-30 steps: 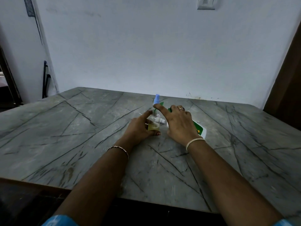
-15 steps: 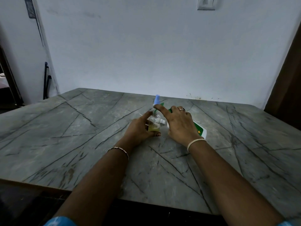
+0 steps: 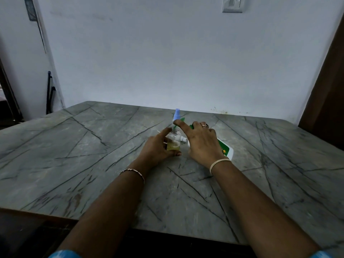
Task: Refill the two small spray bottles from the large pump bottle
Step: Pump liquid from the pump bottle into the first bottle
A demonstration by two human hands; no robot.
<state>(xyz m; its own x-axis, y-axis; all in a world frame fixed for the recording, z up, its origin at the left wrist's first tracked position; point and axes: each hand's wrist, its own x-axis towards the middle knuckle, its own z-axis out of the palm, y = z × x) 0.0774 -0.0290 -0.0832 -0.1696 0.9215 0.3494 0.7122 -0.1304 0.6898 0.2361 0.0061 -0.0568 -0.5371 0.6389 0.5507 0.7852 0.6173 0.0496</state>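
My left hand (image 3: 158, 148) is closed around a small clear spray bottle (image 3: 173, 144) that stands on the table with yellowish liquid in its lower part. Its neck shows bare. Right behind it rises a blue spray top (image 3: 176, 114); the body under that top is hidden. My right hand (image 3: 201, 142) lies over the large white and green pump bottle (image 3: 225, 150), which is tipped on its side. The index finger stretches across to the small bottle's neck, beside the green pump head (image 3: 182, 119). A white spray head (image 3: 183, 139) lies between the hands.
The grey marble table (image 3: 93, 164) runs up to a pale wall; its front edge is close to me. A dark door frame (image 3: 327, 101) stands at the right, and a dark folded object (image 3: 49, 90) leans in the left corner.
Both hands and the bottles stay almost where they were. Only my view has shifted slightly.
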